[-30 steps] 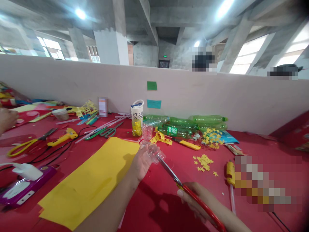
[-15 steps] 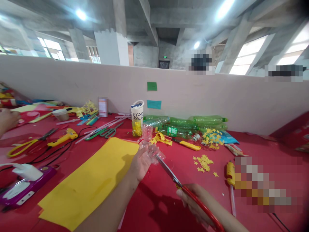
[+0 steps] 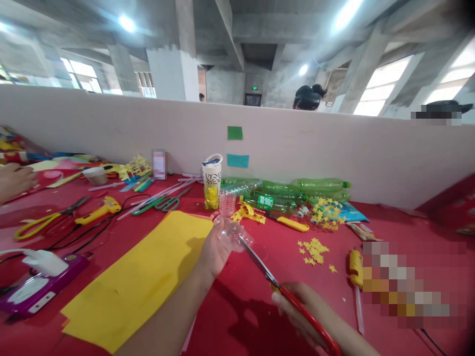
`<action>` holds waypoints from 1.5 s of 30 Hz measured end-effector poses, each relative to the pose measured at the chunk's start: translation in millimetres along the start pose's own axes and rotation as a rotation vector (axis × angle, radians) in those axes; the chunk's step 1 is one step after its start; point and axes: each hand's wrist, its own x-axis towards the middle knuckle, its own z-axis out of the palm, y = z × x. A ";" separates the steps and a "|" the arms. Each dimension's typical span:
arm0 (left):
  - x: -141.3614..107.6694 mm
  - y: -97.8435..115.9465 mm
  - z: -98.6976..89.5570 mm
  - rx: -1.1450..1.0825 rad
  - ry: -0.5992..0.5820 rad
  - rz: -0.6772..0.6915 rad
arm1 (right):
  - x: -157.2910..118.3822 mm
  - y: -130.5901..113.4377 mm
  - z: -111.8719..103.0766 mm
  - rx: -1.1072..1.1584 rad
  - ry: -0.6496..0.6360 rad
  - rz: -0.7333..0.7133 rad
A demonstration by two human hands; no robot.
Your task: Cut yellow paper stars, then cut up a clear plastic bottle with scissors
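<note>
A clear plastic bottle piece (image 3: 233, 232) with a red rim is held by my left hand (image 3: 215, 251), its fingers curled round the near side. My right hand (image 3: 297, 306) grips red-handled scissors (image 3: 309, 316). The scissor blades point up and left, and their tips meet the right part of the plastic. Beneath my left forearm lies a stack of yellow sheets (image 3: 137, 282). Just behind the held plastic are a clear ribbed plastic piece (image 3: 227, 202) and yellow paper scraps (image 3: 248, 213).
Green bottles (image 3: 282, 188), a patterned cup (image 3: 212, 173) and a yellow cutter (image 3: 293, 223) lie at the back. Yellow stars (image 3: 314, 251) and a glue gun (image 3: 356, 267) are right. Left are yellow scissors (image 3: 40, 225), another glue gun (image 3: 98, 210), a purple power strip (image 3: 44, 296) and another person's hand (image 3: 17, 182).
The view has shifted very slightly. The other person's hand at the far left has moved a little to the right. My hands, the plastic and the scissors look nearly the same.
</note>
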 end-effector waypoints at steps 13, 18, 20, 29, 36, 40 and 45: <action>-5.5 -7.2 6.3 0.009 -0.030 -0.035 | 5.0 6.8 10.1 0.009 0.073 0.085; -5.1 -5.2 5.6 0.040 -0.025 -0.019 | 2.5 -1.2 6.3 -0.032 0.070 0.060; -5.2 -4.3 6.0 0.036 -0.019 -0.021 | 1.7 -1.4 5.0 -0.010 0.056 0.047; -12.3 -16.3 10.6 0.092 -0.098 -0.025 | 3.8 11.6 9.5 0.146 0.007 -0.019; -9.9 -16.9 8.9 0.077 -0.059 -0.033 | 5.1 3.2 8.2 0.058 0.034 0.066; -9.0 -15.5 8.3 0.064 -0.065 -0.028 | 3.9 -0.4 6.1 0.051 0.062 0.066; -10.2 -15.5 10.9 0.072 -0.088 -0.027 | 5.5 5.6 4.7 0.082 0.017 0.062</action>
